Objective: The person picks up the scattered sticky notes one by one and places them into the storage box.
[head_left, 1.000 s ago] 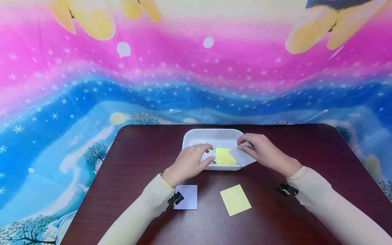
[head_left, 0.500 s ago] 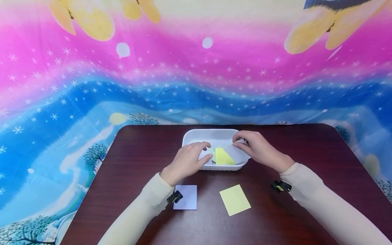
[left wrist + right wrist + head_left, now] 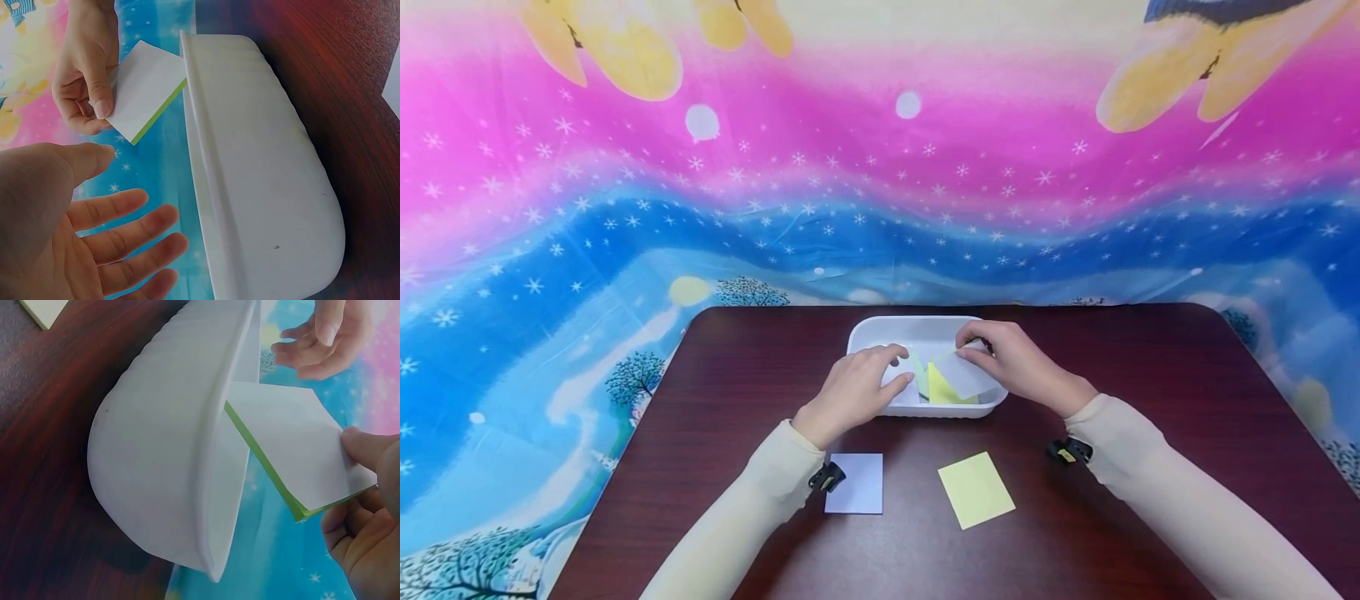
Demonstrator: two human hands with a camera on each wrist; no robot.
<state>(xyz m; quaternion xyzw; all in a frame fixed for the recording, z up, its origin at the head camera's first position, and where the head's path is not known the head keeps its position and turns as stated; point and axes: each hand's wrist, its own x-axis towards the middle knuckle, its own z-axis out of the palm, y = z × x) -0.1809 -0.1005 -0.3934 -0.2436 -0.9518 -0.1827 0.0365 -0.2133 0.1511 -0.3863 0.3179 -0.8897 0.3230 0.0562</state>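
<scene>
Above the right part of a white plastic tub (image 3: 917, 327), my right hand (image 3: 1018, 362) pinches a sticky note pad (image 3: 294, 444) between thumb and fingers. The pad's white side faces the wrist cameras and its edge is green. Over the tub's left part hovers my left hand (image 3: 856, 390), fingers loosely spread and holding nothing, as the left wrist view shows. Inside the tub, a bright yellow sticky note pad (image 3: 942, 387) shows partly under the held pad. A pale green piece (image 3: 919, 367) lies beside it, mostly hidden by the left hand.
In front of the tub, a lilac sticky note pad (image 3: 859, 483) lies near the left wrist, partly behind its strap. A pale yellow pad (image 3: 977, 490) lies turned at an angle to its right. Behind the dark wooden table (image 3: 760, 350) hangs a colourful printed cloth (image 3: 880, 183).
My right hand has moved left over the tub with the pad, whose angle has changed. The left hand has shifted slightly left. The pads on the table have stayed put.
</scene>
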